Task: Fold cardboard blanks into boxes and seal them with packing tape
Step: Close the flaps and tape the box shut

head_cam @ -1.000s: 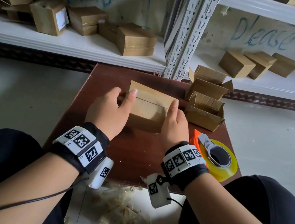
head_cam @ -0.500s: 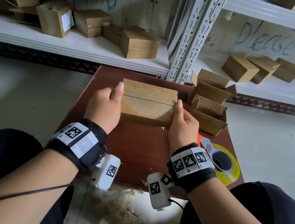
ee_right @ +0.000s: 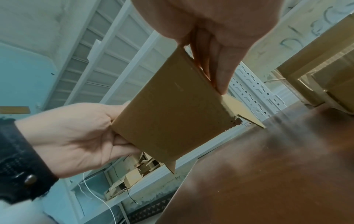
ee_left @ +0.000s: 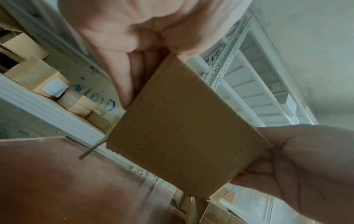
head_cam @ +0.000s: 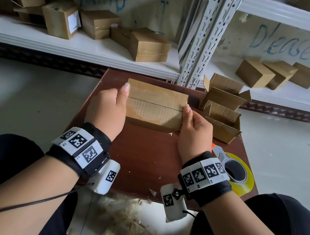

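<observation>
Your left hand [head_cam: 108, 107] grips the box's [head_cam: 155, 105] left end, thumb on top. The box sits above the table [head_cam: 143, 156], seam running left-right. Your right hand [head_cam: 194, 128] grips its right end; the tape roll [head_cam: 243, 174] lies nearer that hand.

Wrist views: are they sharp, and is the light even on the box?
Left wrist: the box is fairly sharp but its underside is dark against bright shelving; the table is blurred. Right wrist: same backlit box, glare streaks on the table, bluish cast at left.
</observation>
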Demonstrator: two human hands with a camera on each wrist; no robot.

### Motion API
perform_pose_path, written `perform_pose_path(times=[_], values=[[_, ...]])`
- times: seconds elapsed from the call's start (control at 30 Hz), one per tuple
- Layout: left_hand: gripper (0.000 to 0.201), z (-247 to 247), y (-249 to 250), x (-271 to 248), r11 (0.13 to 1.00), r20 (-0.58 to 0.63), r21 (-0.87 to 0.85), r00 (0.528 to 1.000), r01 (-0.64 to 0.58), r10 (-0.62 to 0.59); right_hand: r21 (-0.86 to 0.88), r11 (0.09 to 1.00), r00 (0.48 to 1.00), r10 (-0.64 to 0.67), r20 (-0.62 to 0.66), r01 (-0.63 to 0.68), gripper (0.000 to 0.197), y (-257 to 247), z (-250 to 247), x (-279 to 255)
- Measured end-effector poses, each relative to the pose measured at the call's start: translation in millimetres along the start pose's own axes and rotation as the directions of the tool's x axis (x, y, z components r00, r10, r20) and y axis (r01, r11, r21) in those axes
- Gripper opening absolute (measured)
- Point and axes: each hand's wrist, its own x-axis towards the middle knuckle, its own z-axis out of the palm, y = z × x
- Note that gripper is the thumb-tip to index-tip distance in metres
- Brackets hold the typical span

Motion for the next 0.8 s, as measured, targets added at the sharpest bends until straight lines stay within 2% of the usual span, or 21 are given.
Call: perform_pose_path(times=[0.13,0.2,0.27,0.33,0.4,0.47,0.53,0.57,0.6,0.67,0.7,0.73,0.8], values=[[0.064,-3.2,4.2,-1.7,0.999,0.009,-0.035,1.000,0.020,-0.020,-0.087,0.990,0.993,-0.115,0.005,0.115,0.049,-5.1,-7.4,-0.3],[0.067,-1.3,2.0,-1.3,0.995,0.023,-0.080,0.998,0.060,-0.058,-0.082,0.991,0.994,-0.109,-0.006,0.108,0.054,-3.0,-8.9,0.9],[0.072,4.4,-5.2,-0.2,0.971,0.036,-0.202,0.992,0.127,-0.123,-0.043,0.996,0.997,-0.073,-0.017,0.072,0.055,0.2,-8.4,3.1],[0.069,8.8,-5.1,-1.4,0.869,0.091,-0.410,0.961,0.277,-0.263,-0.030,0.999,0.999,-0.037,-0.038,0.036,0.053,1.4,-7.5,5.1],[0.049,11.1,-1.1,-3.1,0.699,0.215,-0.569,0.899,0.433,-0.381,-0.037,0.999,0.997,-0.023,-0.070,0.021,0.047,1.5,-6.8,6.0],[0.041,11.8,1.9,-4.6,0.562,0.325,-0.653,0.858,0.508,-0.398,-0.036,0.999,0.995,-0.008,-0.095,0.005,0.037,2.2,-6.0,6.3],[0.042,13.6,-0.7,-6.1,0.501,0.350,-0.696,0.853,0.514,-0.388,-0.036,0.999,0.996,0.027,-0.088,-0.030,0.033,2.4,-5.1,5.4],[0.045,14.3,-1.4,-7.8,0.518,0.324,-0.696,0.861,0.497,-0.392,-0.037,0.999,0.997,0.033,-0.075,-0.036,0.033,2.3,-4.5,4.4],[0.044,17.4,-3.8,-9.3,0.586,0.253,-0.670,0.882,0.457,-0.398,-0.040,0.999,0.998,0.032,-0.056,-0.034,0.034,2.1,-3.7,2.8],[0.030,21.5,-7.4,-13.3,0.784,0.050,-0.542,0.942,0.304,-0.331,-0.051,0.998,0.999,0.033,-0.017,-0.034,0.037,1.4,-1.1,-1.0],[0.046,24.3,-10.6,-14.8,0.877,-0.030,-0.436,0.970,0.203,-0.239,-0.061,0.997,0.999,0.041,-0.004,-0.041,0.038,0.8,0.8,-3.2],[0.039,25.6,-13.0,-15.6,0.941,-0.089,-0.324,0.988,0.094,-0.129,-0.073,0.996,0.999,0.052,0.010,-0.051,0.038,0.3,2.9,-5.3],[0.040,26.3,-12.7,-16.7,0.981,-0.130,-0.189,0.991,-0.046,0.022,-0.081,0.994,0.996,0.078,0.040,-0.075,0.035,1.1,7.2,-10.1]])
